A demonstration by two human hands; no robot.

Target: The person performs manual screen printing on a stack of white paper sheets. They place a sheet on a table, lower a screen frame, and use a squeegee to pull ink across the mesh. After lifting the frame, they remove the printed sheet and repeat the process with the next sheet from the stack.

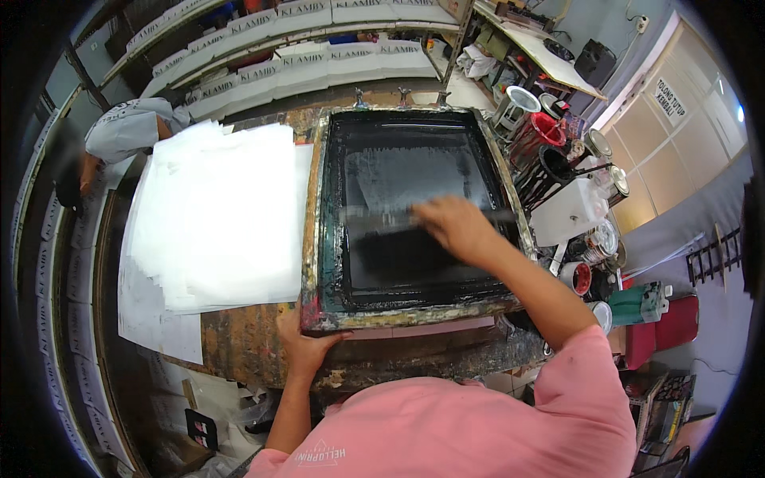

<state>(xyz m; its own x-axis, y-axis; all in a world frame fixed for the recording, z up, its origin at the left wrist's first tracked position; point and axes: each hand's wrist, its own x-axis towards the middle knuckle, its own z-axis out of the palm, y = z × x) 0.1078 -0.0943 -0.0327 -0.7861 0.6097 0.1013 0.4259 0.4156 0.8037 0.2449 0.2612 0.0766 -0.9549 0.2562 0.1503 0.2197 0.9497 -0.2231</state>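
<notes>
A screen-printing frame lies on the table in front of me, its mesh coated with glossy black ink. My right hand is over the middle of the mesh, its fingers closed on a dark squeegee that spans the screen from side to side. Hand and squeegee are both smeared by motion. At the frame's near left corner, my left hand grips the wooden edge, thumb along the near side. Just beyond that hand lies a tall, uneven stack of white sheets.
Metal clamps stand at the frame's far edge. Ink cans and tubs crowd the right, beside a white plastic container. Shelves of white printed bags run along the back. Another person bends at the far left.
</notes>
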